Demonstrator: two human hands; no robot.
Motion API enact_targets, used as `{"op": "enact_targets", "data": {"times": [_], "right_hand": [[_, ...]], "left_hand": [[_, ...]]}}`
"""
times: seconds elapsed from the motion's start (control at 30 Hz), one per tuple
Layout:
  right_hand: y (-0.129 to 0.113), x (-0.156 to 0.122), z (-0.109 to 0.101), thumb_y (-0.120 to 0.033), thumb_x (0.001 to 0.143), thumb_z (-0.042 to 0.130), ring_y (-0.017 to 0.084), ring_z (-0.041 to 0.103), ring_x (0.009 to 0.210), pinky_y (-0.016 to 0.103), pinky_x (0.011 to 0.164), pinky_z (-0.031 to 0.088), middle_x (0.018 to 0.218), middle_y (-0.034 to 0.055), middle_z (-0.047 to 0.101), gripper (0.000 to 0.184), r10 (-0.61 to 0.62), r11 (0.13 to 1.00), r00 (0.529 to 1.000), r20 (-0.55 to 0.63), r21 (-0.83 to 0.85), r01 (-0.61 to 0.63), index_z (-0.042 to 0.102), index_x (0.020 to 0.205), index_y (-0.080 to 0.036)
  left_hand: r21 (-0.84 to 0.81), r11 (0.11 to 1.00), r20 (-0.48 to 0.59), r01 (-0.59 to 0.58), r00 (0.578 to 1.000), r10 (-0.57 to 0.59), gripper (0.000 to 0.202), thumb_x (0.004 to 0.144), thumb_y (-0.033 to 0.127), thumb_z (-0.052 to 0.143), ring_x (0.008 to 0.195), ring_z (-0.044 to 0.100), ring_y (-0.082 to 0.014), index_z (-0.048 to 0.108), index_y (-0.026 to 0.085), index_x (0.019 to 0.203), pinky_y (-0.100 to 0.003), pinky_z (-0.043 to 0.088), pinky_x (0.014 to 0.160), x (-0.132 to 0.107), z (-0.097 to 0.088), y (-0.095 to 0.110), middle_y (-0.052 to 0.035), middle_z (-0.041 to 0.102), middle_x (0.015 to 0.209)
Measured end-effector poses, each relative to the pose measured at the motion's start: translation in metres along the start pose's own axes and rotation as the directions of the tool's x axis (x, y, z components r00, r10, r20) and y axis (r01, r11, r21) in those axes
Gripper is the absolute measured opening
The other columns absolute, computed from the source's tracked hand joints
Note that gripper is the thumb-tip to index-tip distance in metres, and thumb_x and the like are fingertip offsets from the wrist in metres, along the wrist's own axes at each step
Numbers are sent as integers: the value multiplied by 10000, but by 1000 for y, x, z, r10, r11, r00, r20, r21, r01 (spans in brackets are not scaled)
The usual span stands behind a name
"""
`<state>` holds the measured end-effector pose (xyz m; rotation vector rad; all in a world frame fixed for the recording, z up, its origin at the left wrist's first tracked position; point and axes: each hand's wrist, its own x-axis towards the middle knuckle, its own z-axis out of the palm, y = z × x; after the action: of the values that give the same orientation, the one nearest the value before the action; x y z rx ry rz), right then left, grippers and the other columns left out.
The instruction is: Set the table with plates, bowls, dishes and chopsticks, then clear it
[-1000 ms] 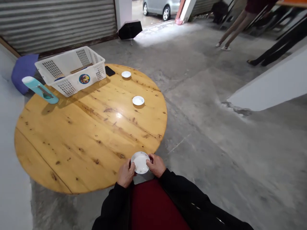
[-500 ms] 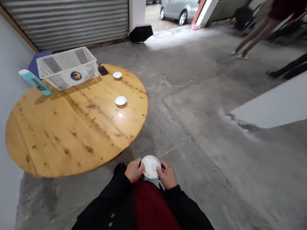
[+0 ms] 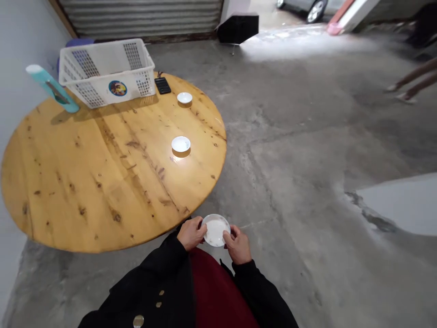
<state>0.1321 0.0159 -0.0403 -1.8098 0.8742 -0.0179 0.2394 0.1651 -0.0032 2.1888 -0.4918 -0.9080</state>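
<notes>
Just beyond the table's near right edge, a small white dish (image 3: 215,230) with a faint pattern is held level in front of my body. My left hand (image 3: 192,233) grips its left rim, thumb on top and fingers beneath. On the opposite rim, my right hand (image 3: 238,244) pinches it the same way. Two similar white dishes rest on the round wooden table (image 3: 82,182): a nearer dish (image 3: 180,144) and a farther dish (image 3: 185,97).
A white plastic basket (image 3: 112,86) stands at the table's back, beside a turquoise bottle-like object (image 3: 53,89) and a black phone-like object (image 3: 162,85). An open black umbrella (image 3: 239,28) lies on the concrete floor (image 3: 307,150). A person's legs (image 3: 416,82) show at right.
The view has swung left and come closer to the table, so the table looks larger. Both hands keep their hold on the dish.
</notes>
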Motion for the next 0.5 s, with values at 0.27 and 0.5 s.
{"op": "enact_targets", "data": {"times": [0.27,0.5], "right_hand": [[-88,133,22,-440,698,491,140,501,544,247,513,433,595,2,567,347,-158,963,972,173,-192,191,626,834,-151],[-135,205,53,-381,734,502,141,516,575,251,549,439,642,16,600,290,-242,930,944,225,-223,292,641,831,-145]], "left_hand": [[-109,990,-236,94,965,-117,224,889,312,419,641,512,-139,535,193,738,-248,311,602,80,-73,10,6,560,660],[-231,963,-369,137,904,-217,162,888,323,455,613,530,-128,555,196,876,-242,341,607,131,-120,7,33,568,655]]}}
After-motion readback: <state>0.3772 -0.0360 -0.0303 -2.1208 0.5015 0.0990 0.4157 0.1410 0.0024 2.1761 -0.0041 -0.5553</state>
